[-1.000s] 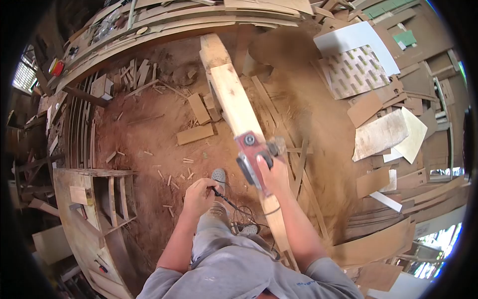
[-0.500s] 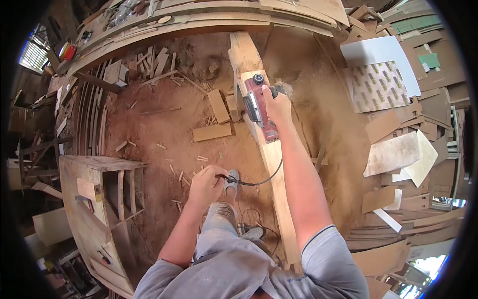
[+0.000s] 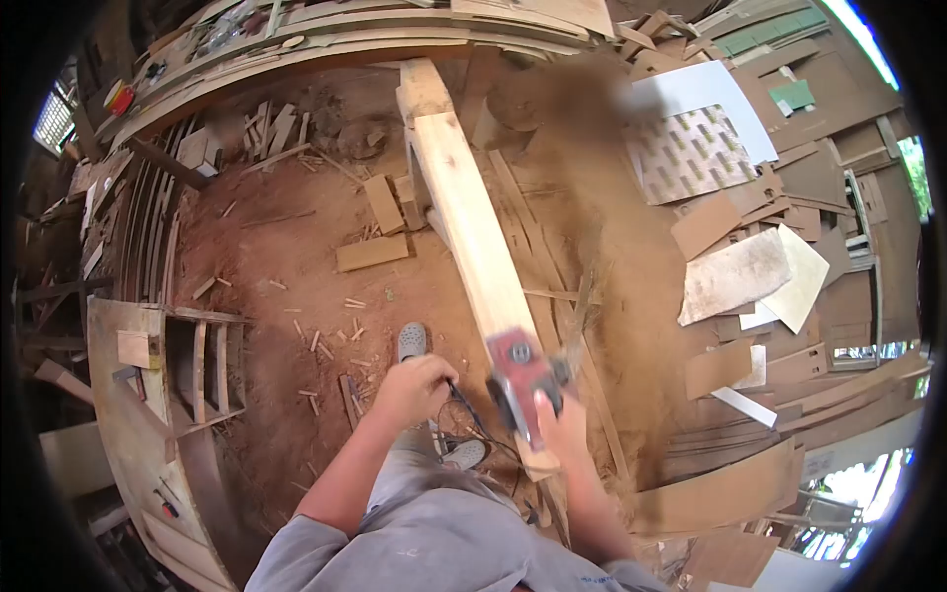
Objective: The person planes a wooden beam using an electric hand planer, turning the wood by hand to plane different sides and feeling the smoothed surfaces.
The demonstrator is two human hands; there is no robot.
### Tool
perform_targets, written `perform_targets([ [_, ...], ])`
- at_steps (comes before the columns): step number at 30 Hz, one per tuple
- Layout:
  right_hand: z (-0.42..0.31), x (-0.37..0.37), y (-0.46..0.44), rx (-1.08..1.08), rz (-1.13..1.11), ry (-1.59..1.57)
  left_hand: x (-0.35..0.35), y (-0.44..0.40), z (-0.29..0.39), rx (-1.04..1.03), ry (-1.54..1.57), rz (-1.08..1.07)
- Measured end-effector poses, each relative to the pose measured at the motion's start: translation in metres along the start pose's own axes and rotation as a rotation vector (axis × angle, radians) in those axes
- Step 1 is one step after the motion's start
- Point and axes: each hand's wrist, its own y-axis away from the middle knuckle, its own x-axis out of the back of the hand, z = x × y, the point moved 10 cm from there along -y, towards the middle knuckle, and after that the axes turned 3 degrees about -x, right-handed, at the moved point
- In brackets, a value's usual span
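A red handheld electric planer (image 3: 517,367), slightly blurred, rests on the near part of a long pale wooden beam (image 3: 472,222). My right hand (image 3: 564,431) is wrapped around the planer's handle from the right side. To the left of the beam, my left hand (image 3: 412,391) is closed on the planer's black power cord (image 3: 466,403), holding it off the beam. The beam runs away from my body, and its upper face looks smooth and light. A rougher, darker wood block (image 3: 422,87) is at its far end.
Wood offcuts (image 3: 373,254) and small sticks lie on the dirt floor. A wooden cabinet frame (image 3: 163,395) stands at left. Long planks (image 3: 326,49) are stacked across the back. Boards and a patterned sheet (image 3: 695,153) lie at right, with brownish dust around.
My right hand has drawn the planer back along the beam from its far part to near my body. My left hand still holds the cord. The view has shifted slightly right.
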Motion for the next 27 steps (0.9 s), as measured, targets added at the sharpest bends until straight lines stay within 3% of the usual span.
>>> perform_targets([
  [4, 0.071, 0.037, 0.130, -0.392, -0.130, -0.165, -0.061, 0.041, 0.011, -0.007, 0.067, -0.229],
  [7, 0.066, 0.042, 0.136, -0.407, -0.120, -0.170, -0.074, 0.054, 0.011, 0.023, 0.114, -0.253],
  [13, 0.024, -0.015, -0.007, -0.283, -0.132, -0.117, -0.020, 0.009, -0.019, 0.038, 0.078, -0.152],
  [21, -0.077, -0.126, -0.264, -0.133, -0.113, -0.134, 0.072, -0.051, -0.085, 0.149, 0.069, -0.009],
  [25, -0.098, -0.184, -0.383, -0.281, -0.156, -0.058, 0.095, -0.066, -0.107, 0.148, 0.056, 0.026],
  [27, -0.117, -0.208, -0.437, -0.223, -0.122, -0.077, 0.104, -0.072, -0.113, 0.151, 0.054, 0.049],
])
